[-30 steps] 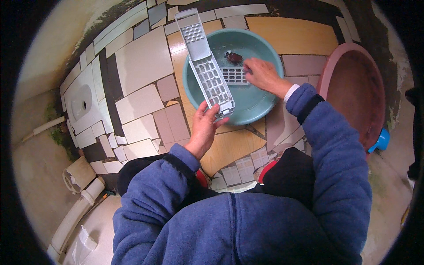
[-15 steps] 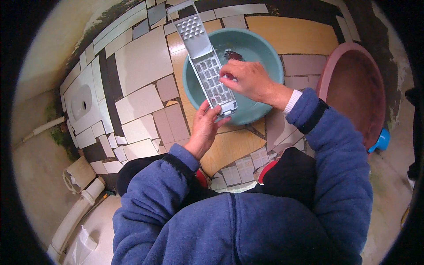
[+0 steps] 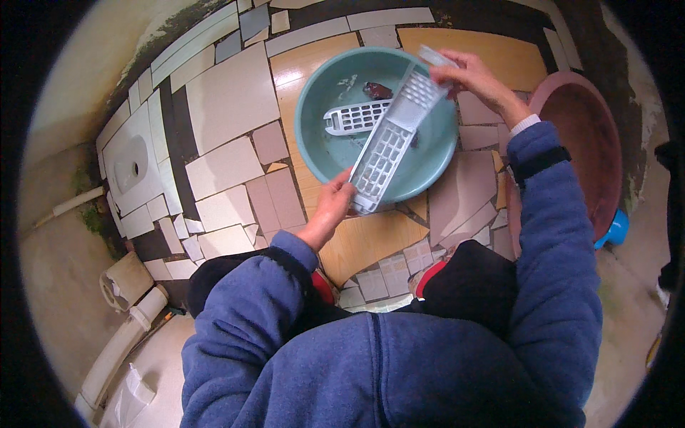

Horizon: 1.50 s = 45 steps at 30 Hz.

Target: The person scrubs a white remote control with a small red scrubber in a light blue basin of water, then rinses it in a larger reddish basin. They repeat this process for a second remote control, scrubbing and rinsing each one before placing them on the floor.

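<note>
A long, pale grey plastic frame slants over the teal basin. It has an open grid in its lower half and a knobbly panel above. My left hand pinches its lower end at the basin's near rim. Around the upper end, at the basin's far right, my right hand is closed; part of its grip is blurred. Inside the basin a smaller pale grid piece lies partly beneath the frame. Near it is a dark red lump whose kind I cannot make out.
On the right stands a big reddish-brown tub, with a blue plastic object by its lower edge. Patchwork tiles cover the floor. A white squat toilet is at far left, a pale pipe at lower left.
My right hand has moved right and away, from rubbing over the grid with something dark red to the frame's upper end. The frame now tilts rightward, uncovering the smaller grid piece.
</note>
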Each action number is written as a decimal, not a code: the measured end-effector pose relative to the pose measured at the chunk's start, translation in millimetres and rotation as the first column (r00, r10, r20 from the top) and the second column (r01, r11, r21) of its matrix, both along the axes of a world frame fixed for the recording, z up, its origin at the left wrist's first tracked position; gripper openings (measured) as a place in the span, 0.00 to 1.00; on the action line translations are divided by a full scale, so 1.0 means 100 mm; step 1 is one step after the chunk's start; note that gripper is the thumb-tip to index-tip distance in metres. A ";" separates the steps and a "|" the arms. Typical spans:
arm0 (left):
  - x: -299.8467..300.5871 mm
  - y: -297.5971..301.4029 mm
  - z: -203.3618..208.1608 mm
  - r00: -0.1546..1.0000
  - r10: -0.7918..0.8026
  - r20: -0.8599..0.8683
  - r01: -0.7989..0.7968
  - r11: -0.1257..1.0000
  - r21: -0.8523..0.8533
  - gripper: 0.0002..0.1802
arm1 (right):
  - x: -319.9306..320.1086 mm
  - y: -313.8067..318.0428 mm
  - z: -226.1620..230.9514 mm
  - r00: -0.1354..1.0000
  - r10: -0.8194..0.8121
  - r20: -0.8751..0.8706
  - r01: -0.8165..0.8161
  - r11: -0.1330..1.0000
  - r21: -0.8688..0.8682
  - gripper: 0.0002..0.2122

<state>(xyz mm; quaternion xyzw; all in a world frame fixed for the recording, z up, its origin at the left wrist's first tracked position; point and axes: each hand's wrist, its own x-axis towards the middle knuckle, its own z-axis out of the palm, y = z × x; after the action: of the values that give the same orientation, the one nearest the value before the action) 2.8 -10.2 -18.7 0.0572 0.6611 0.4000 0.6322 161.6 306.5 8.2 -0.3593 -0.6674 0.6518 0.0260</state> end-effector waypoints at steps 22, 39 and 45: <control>-0.18 0.15 -0.90 0.208 -0.641 -0.739 0.740 0.597 -0.309 0.17 | 0.28 -1.31 -0.43 0.938 -0.001 0.348 0.040 0.994 -0.106 0.19; 0.03 0.07 -0.93 0.120 -0.636 -0.763 0.772 0.542 -0.331 0.15 | 0.36 -0.94 -0.61 0.895 -0.259 0.362 0.230 0.965 0.123 0.15; 0.02 0.05 -0.91 0.131 -0.592 -0.795 0.779 0.557 -0.287 0.15 | 0.34 -0.97 -0.56 0.865 -0.193 0.462 0.206 0.978 0.024 0.16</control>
<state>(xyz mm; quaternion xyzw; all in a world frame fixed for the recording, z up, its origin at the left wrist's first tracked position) 4.4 -5.3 -109.7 0.5982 0.7255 0.0460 0.3372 195.5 209.0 -47.4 -0.5713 -0.6051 0.5500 -0.0710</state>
